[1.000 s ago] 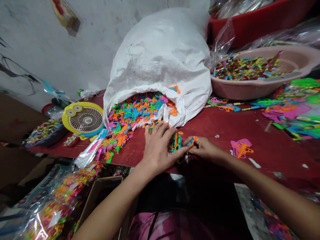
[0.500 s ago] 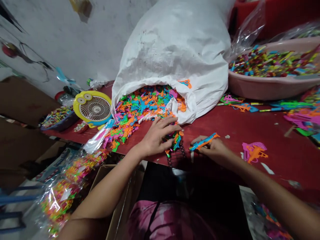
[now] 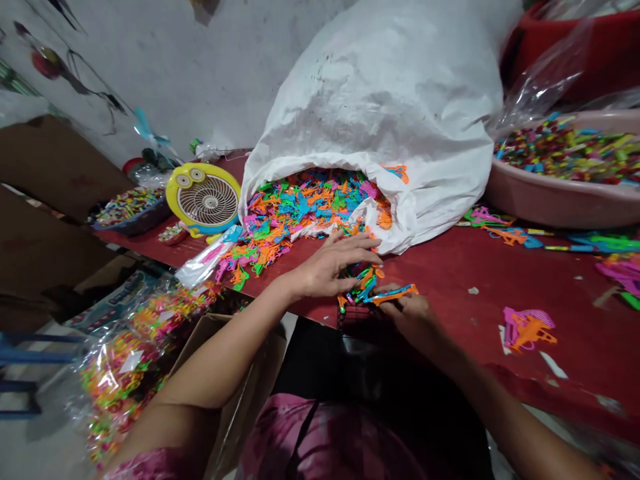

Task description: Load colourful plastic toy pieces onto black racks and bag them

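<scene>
My left hand [image 3: 333, 268] reaches over a small pile of colourful plastic toy guns [image 3: 367, 283] at the table's front edge. Its fingers are stretched out and partly hide the pile. In my right hand [image 3: 410, 313] is a slim blue-and-orange toy gun [image 3: 395, 293], held level, its left end against the pile. A dark wire grid [image 3: 354, 315] shows below the pile at the edge. Just behind, a big white sack [image 3: 375, 120] lies with its mouth towards me, and many small toy guns [image 3: 310, 200] spill out of it onto the red table [image 3: 440, 267].
A yellow fan [image 3: 207, 200] stands left of the sack. At the right is a pink basin [image 3: 555, 197] of small colourful pieces. A pink-and-orange pair of pieces [image 3: 530, 330] lies on the table. Below left are an open carton [image 3: 240, 373] and filled clear bags [image 3: 117, 367].
My right hand has moved left with the toy gun, bringing it up to the pile beside my left hand. My left hand stays over the pile. The view has shifted left.
</scene>
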